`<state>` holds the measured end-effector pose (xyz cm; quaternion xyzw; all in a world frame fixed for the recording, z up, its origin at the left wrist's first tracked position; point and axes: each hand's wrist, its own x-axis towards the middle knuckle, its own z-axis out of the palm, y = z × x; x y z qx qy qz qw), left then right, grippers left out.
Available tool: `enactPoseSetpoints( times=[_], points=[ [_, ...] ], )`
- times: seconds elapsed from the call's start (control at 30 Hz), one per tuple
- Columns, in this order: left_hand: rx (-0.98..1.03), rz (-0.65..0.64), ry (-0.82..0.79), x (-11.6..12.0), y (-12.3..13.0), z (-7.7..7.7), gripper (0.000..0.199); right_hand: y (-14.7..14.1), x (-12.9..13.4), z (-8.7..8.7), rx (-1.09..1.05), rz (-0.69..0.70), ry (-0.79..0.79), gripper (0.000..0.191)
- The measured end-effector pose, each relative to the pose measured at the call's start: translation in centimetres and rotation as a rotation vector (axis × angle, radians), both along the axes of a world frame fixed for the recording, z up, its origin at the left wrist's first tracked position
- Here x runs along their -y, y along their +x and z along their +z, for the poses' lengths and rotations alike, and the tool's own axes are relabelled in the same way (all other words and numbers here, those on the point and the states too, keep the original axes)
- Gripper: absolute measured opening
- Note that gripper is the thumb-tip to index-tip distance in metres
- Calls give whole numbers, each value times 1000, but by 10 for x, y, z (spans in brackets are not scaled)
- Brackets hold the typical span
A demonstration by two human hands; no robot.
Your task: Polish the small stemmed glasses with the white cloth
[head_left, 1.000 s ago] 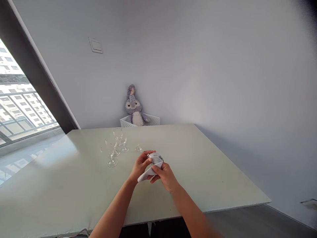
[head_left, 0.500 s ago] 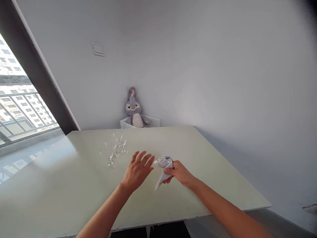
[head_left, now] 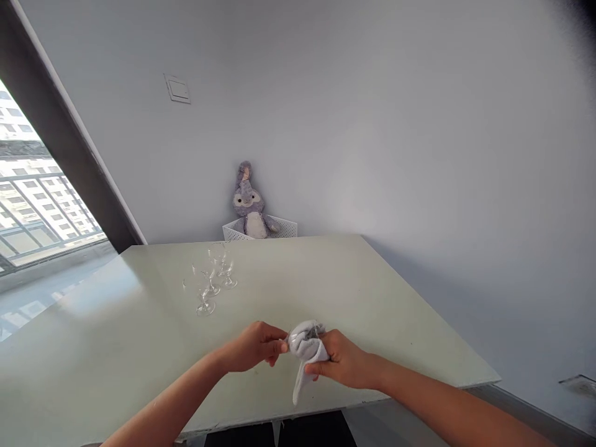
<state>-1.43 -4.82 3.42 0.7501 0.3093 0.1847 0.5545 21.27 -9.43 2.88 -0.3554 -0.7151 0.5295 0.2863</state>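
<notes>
a glass (head_left: 295,341) is held on its side above the table (head_left: 382,310), stem toward nine o'clock, mouth toward three. the left hand (head_left: 257,345) pinches the stem end; the right hand (head_left: 345,361), nearer the mouth, grips a cloth (head_left: 317,354) bunched into the bowl.

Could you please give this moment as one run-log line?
left hand: pinching glass at its left end | right hand: gripping gray cloth, partly bunched inside glass | table: other stemmed glasses standing farther left
</notes>
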Motion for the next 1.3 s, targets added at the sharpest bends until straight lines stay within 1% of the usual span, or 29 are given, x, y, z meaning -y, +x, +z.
enactPoseSetpoints(
  times=[0.07,0.1,0.13,0.2,0.23,0.27,0.3,0.33,0.4,0.43,0.47,0.5,0.53,0.63,0.7,0.73,0.77,0.83,0.87,0.93,0.97,1.0,1.03,1.07,1.13,1.2,1.23,1.27,1.3],
  points=[
    [72,224,167,6,6,-3,20,-5,-2,-6,-139,-87,-183,31],
    [108,327,275,9,9,-4,24,-9,-3,-9,-225,-145,-298,35],
    [112,385,394,12,11,-5,28,-12,-3,-13,-306,-199,-399,39],
    [-9,357,653,16,14,-4,28,-18,-2,-17,-384,-238,-506,44],
    [-118,304,774,16,13,-3,27,-19,-1,-18,-368,-210,-498,44],
    [-235,248,867,16,11,0,27,-18,0,-18,-315,-160,-434,42],
    [-336,197,906,14,8,4,28,-16,1,-16,-233,-97,-316,39],
    [-402,140,877,13,4,8,30,-13,0,-14,-136,-30,-160,35],
    [-438,-15,677,8,-2,16,33,-5,-3,-7,43,79,159,27],
    [-432,-106,563,6,-5,19,36,-3,-6,-3,95,112,263,25],
    [-427,-161,496,4,-6,21,39,-1,-9,-1,108,130,295,24],
    [-432,-160,501,3,-6,23,40,-1,-12,1,79,127,251,25],
    [-450,-105,584,3,-5,24,38,-3,-14,2,15,98,151,27],
    [-508,142,1049,7,0,21,31,-12,-17,-2,-259,-67,-252,37],
    [-514,147,1236,9,3,18,32,-18,-15,-6,-366,-115,-425,45],
    [-511,133,1248,10,3,18,31,-20,-13,-7,-380,-99,-461,49],
    [-508,131,1209,10,2,18,30,-20,-11,-7,-367,-68,-460,52],
    [-481,130,977,8,-1,20,31,-19,-7,-2,-269,0,-333,51],
    [-450,99,806,7,-4,21,32,-17,-5,1,-193,25,-211,46],
    [-369,-50,464,4,-9,23,36,-12,-2,9,-34,59,82,32],
    [-336,-130,346,4,-10,22,38,-11,-2,11,29,78,201,28],
    [-321,-171,297,4,-11,21,39,-10,-3,12,64,89,267,26],
    [-329,-148,332,6,-11,19,37,-10,-4,12,62,82,263,26],
    [-352,-72,445,8,-10,17,34,-11,-5,10,21,56,194,27],
    [-422,137,798,13,-7,11,30,-16,-7,2,-138,-46,-59,33],
    [-470,248,1127,17,-5,6,31,-22,-7,-6,-305,-154,-296,40],
    [-480,245,1219,17,-5,6,30,-24,-7,-9,-351,-172,-363,42],
    [-482,228,1248,16,-5,6,29,-26,-6,-10,-358,-163,-387,43],
    [-480,220,1217,14,-7,8,27,-26,-6,-9,-327,-137,-359,42]
  ],
)
